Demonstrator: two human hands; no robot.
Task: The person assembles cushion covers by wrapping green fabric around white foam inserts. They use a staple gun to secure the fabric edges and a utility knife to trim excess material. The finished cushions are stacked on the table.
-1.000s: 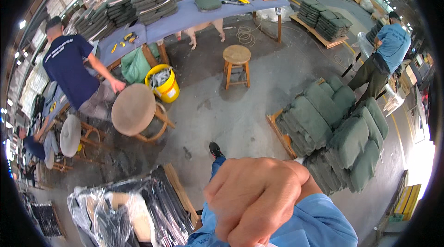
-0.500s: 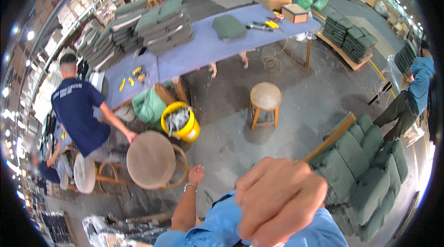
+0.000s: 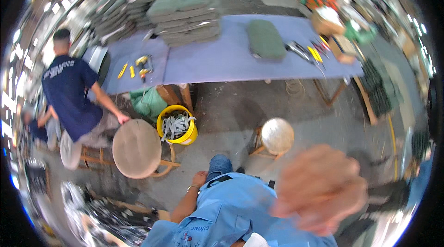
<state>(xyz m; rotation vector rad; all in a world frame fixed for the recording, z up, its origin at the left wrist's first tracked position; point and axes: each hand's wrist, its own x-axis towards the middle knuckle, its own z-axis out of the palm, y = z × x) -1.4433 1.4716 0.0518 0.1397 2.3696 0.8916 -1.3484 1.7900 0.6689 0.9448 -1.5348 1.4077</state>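
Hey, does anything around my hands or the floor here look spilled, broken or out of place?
Nothing stands out as spilled or broken. Your right hand is raised near the camera, blurred, apparently empty. Your left hand rests by your knee. The yellow bucket holds grey strips, some hanging over its rim.

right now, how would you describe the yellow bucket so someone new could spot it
Start at the long blue table across the middle of the workshop. Below its front edge, on the grey floor, stands the yellow bucket, beside a green bag and a round padded stool. It is the only bright yellow tub, filled with pale grey strips.
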